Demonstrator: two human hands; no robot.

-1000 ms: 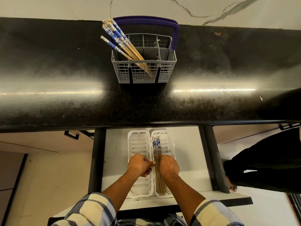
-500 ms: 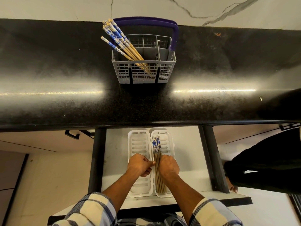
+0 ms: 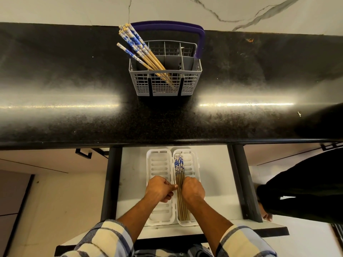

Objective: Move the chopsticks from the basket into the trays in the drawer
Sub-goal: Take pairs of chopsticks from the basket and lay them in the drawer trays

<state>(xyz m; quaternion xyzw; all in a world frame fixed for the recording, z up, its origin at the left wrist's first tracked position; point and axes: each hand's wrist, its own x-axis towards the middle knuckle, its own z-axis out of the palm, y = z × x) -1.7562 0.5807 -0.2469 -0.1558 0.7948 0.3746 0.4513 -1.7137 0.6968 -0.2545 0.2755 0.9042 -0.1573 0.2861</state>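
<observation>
Head view: my left hand (image 3: 161, 189) and right hand (image 3: 193, 190) are curled, knuckles up, pinching the chopsticks in the tray (image 3: 179, 184) from either side. These lie lengthwise in the right tray (image 3: 196, 164) in the drawer (image 3: 130, 173), blue-patterned ends away from me. More chopsticks (image 3: 137, 47) lean left in the basket (image 3: 165, 86) on the worktop (image 3: 55, 80).

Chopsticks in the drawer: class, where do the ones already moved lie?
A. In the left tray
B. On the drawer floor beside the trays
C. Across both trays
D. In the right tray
D: the chopsticks in the drawer lie lengthwise inside the right tray, while the left tray shows only its bare slotted bottom.
</observation>
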